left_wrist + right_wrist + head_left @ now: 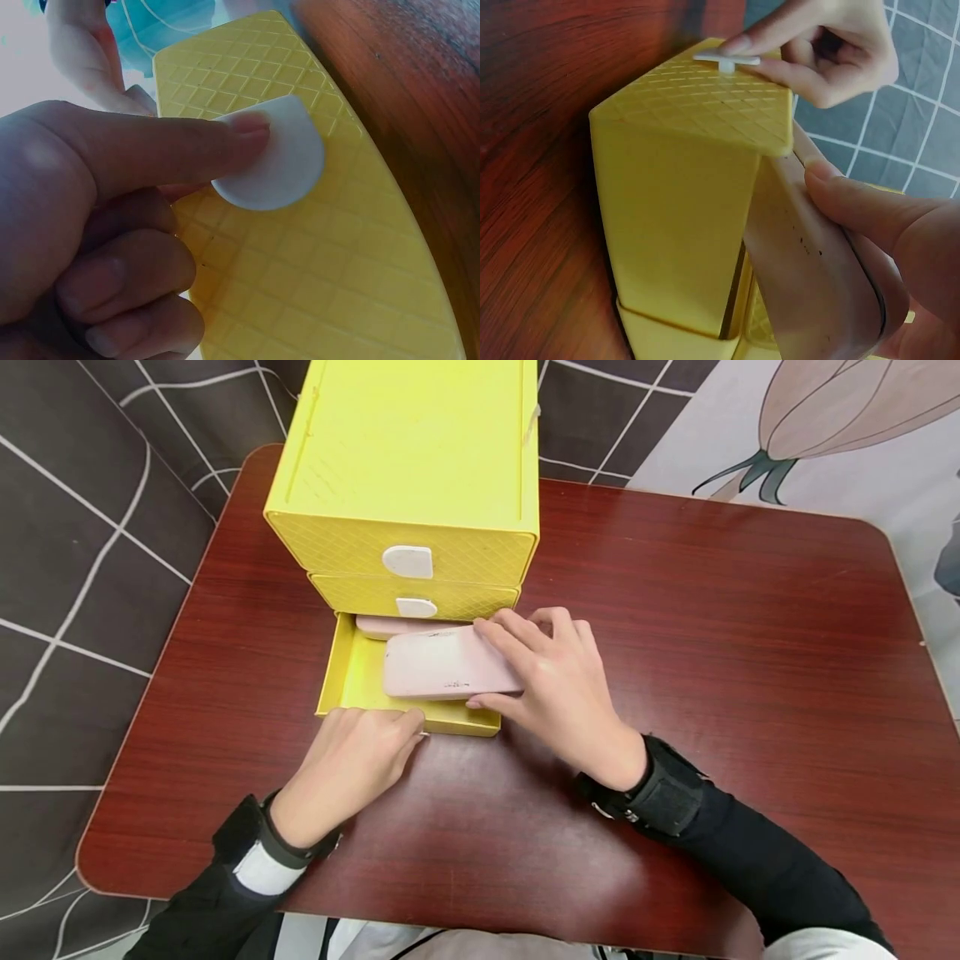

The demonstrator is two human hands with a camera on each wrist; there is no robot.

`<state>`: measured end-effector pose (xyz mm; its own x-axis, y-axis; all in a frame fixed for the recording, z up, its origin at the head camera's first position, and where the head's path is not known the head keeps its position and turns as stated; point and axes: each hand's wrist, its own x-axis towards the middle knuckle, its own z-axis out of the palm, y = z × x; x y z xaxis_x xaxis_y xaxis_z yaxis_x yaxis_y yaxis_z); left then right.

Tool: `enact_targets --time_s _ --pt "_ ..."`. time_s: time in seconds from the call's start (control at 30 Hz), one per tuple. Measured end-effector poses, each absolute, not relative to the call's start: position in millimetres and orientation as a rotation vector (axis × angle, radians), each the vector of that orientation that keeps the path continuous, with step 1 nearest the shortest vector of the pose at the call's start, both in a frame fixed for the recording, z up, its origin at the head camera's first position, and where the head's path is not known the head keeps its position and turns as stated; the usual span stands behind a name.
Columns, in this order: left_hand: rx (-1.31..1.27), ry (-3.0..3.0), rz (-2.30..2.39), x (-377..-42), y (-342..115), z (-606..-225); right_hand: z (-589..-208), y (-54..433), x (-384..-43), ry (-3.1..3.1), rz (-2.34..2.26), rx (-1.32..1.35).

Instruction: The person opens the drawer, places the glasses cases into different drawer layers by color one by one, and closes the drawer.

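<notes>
A yellow drawer (352, 681) at the bottom of the yellow cabinet (420, 452) is pulled out. My left hand (352, 760) pinches its white knob (289, 161), thumb on the knob's face and the other fingers curled. Over the drawer's right side, my right hand (558, 685) grips a pale pink case with rounded corners (450, 664), thumb along the near edge and fingers over the far edge. The case is tilted in the right wrist view, and a dark seam runs along its side. Behind it in the drawer lies a second pink item (397, 627), partly hidden.
Two upper drawers with white knobs (408, 562) are closed above the open one. The cabinet stands on a reddish-brown wooden table (712, 677). Dark tiled wall (67, 568) borders the table at left and behind; a flower-patterned panel (847, 418) is at the back right.
</notes>
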<state>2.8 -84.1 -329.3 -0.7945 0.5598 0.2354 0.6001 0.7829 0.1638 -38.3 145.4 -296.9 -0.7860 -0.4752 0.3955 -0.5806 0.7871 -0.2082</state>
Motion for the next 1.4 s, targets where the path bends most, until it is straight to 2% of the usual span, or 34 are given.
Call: enact_targets --time_s 0.57,1.4 --pt "-0.929 -2.742 -0.334 3 -84 -330 -311 115 -49 -2.625 0.365 0.887" --pt "-0.934 -2.71 -0.328 3 -85 -333 -331 104 -54 -2.637 0.218 0.901"
